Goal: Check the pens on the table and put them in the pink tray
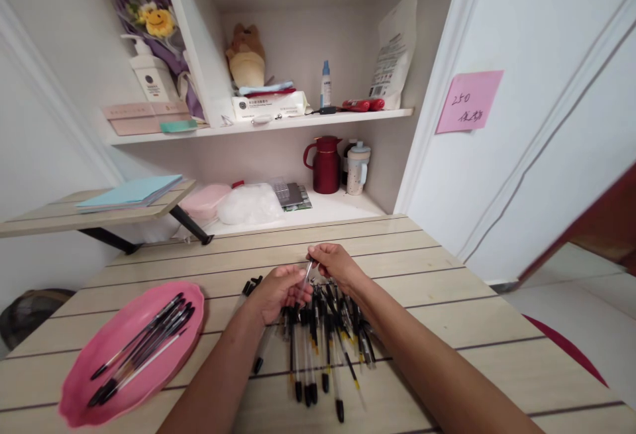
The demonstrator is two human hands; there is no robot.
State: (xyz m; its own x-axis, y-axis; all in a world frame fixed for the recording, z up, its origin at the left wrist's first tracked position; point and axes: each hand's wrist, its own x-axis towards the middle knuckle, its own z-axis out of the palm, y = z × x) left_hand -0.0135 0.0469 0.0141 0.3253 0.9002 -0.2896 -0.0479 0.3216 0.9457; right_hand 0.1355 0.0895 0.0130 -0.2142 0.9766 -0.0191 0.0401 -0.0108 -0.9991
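Over the middle of the table, my left hand [282, 291] and my right hand [332, 266] are close together, both on one clear pen [307, 272]. The pen is tilted, its upper end pinched by my right fingers and its lower part between my left thumb and fingers. Below and behind my hands lies a loose heap of pen parts [325, 334], with clear barrels, black caps and dark refills with yellowish ends. To the left, a pink oval tray [187, 348] with a wavy rim holds several pens [144, 348] side by side.
A small raised shelf [163, 199] on black legs bears blue paper [130, 192] at the left. Beyond the table stand a dark red jug [326, 165], a lidded cup [358, 169] and a plastic bag [250, 205]. A wall with a pink note [470, 101] rises at the right.
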